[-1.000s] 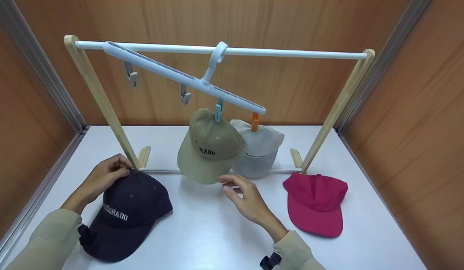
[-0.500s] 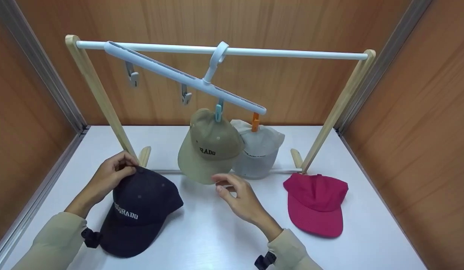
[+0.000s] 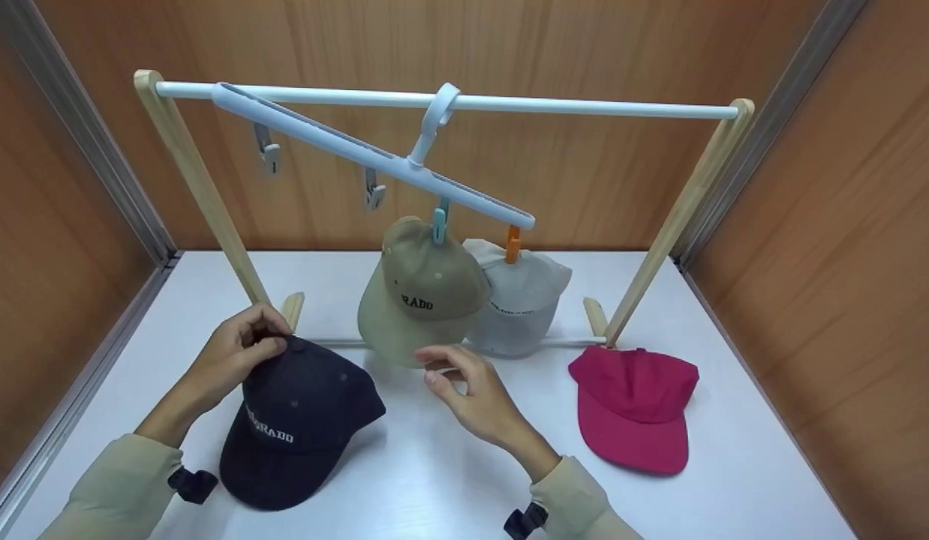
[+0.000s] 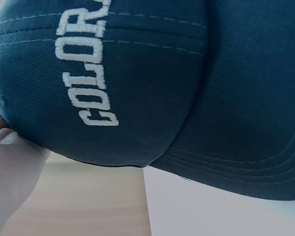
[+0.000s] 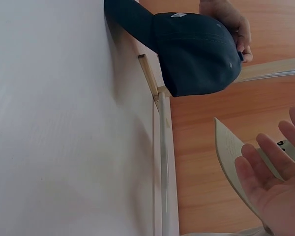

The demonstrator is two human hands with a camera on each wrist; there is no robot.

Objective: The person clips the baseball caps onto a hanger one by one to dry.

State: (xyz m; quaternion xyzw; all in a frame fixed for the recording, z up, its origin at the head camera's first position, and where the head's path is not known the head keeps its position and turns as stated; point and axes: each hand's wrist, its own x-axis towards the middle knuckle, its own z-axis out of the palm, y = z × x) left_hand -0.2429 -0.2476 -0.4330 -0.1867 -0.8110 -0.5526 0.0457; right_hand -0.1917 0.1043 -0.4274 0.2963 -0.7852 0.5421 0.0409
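My left hand (image 3: 236,356) pinches the top of a navy baseball cap (image 3: 303,405) at the left. White COLORADO lettering runs across the front of the navy cap (image 4: 137,98) in the left wrist view, and its brim points down toward me. My right hand (image 3: 472,394), fingers loosely bent and holding nothing, is in front of the olive cap (image 3: 431,281), overlapping the lower edge of its brim. A blue clip (image 3: 439,225) holds the olive cap by its crown. In the right wrist view, the navy cap (image 5: 196,54) hangs above the white surface from the left hand's fingertips.
A pale blue hanger (image 3: 359,154) hooks over the white rail (image 3: 584,107) and slopes down to the right. Two grey clips hang bare on its left half. An orange clip (image 3: 513,244) holds a light grey cap (image 3: 521,300). A red cap (image 3: 637,412) lies at right.
My left hand has carried the navy cap to the right, closer to the olive cap. My right hand has shifted slightly left. The hanging caps look the same.
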